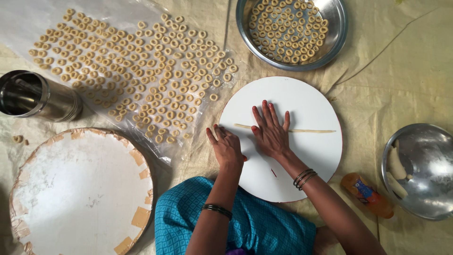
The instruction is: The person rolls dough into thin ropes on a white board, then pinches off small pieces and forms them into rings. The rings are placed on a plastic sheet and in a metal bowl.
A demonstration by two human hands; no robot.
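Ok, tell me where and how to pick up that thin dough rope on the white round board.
Probably best taken at the free right end of the dough rope, pinched lightly from above. It lies flat across the white round board, and the right hand presses on its middle while the left hand sits by its left end. It looks thin and soft, so support it along its length.

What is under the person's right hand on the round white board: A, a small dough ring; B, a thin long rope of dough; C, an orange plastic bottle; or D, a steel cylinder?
B: the right hand lies flat across a thin long rope of dough stretched over the round white board.
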